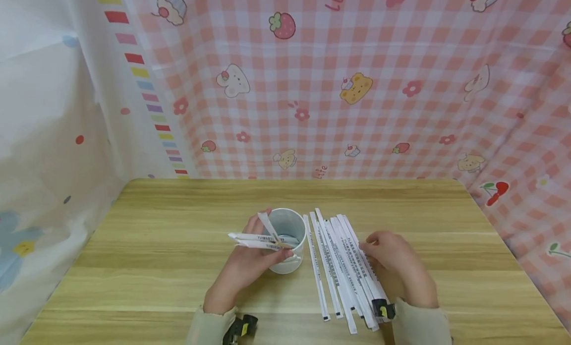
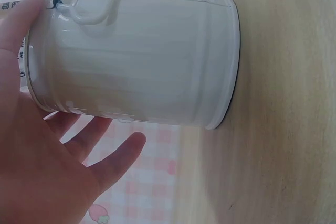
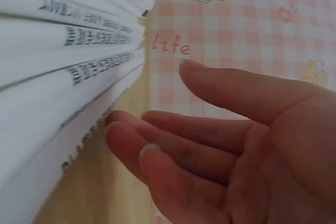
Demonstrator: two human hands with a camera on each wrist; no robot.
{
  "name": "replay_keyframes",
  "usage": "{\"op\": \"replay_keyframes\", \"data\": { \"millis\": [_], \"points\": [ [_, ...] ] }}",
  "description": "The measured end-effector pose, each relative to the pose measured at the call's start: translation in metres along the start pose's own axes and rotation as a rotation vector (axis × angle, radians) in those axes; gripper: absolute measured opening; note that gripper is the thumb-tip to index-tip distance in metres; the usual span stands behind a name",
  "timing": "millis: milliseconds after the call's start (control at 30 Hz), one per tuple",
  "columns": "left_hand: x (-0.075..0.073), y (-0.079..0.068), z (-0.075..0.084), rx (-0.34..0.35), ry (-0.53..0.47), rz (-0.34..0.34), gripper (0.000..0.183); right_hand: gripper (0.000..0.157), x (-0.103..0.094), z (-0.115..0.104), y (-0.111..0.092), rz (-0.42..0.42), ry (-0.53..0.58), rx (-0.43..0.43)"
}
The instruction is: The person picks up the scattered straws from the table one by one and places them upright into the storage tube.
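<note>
My left hand (image 1: 246, 263) holds a white metal bucket (image 1: 286, 266) at its rim, with the thumb on the near side and fingers round the far left side. In the left wrist view the bucket's wire handle (image 2: 89, 19) hangs by the thumb. A few paper-wrapped straws (image 1: 256, 239) stand tilted in the bucket, their ends poking out over my left hand. Beside the bucket lies a loose pile of more wrapped straws (image 1: 341, 265). At the pile's right edge is my right hand (image 1: 399, 260), thumb apart from its loosely bent fingers (image 3: 173, 140), nothing between them.
Everything rests on a wood-grain table (image 1: 147, 256). A pink checked cloth (image 1: 312, 112) hangs behind it, and a white sheet (image 1: 49, 137) hangs on the left. Straps with small black devices (image 1: 243, 329) sit at both wrists.
</note>
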State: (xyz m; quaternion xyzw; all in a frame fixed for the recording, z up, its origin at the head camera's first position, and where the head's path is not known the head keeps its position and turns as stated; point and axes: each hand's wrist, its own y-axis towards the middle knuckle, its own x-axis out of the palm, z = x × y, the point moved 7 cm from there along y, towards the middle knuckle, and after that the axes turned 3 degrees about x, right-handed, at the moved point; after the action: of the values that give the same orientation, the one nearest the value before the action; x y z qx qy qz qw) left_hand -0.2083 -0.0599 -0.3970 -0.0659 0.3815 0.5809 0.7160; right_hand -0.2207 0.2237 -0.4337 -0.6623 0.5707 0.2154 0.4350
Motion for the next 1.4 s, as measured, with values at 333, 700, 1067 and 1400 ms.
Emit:
{"op": "replay_keyframes", "data": {
  "millis": [333,700,1067,1400],
  "points": [
    [0.001,0.0,-0.001,-0.007,-0.002,-0.002,0.096,0.015,0.015,0.008,0.004,-0.031,0.004,0.063],
    [0.001,0.001,0.001,0.004,0.007,0.006,0.095,0.015,0.025,0.01,0.006,-0.047,0.004,0.094],
    [0.001,0.001,0.002,0.016,0.02,0.008,0.094,0.013,0.018,0.009,0.006,-0.025,0.02,0.076],
    [0.001,0.001,0.002,0.019,0.016,0.008,0.093,0.017,0.002,0.005,0.001,0.035,0.043,0.042]
  ]
}}
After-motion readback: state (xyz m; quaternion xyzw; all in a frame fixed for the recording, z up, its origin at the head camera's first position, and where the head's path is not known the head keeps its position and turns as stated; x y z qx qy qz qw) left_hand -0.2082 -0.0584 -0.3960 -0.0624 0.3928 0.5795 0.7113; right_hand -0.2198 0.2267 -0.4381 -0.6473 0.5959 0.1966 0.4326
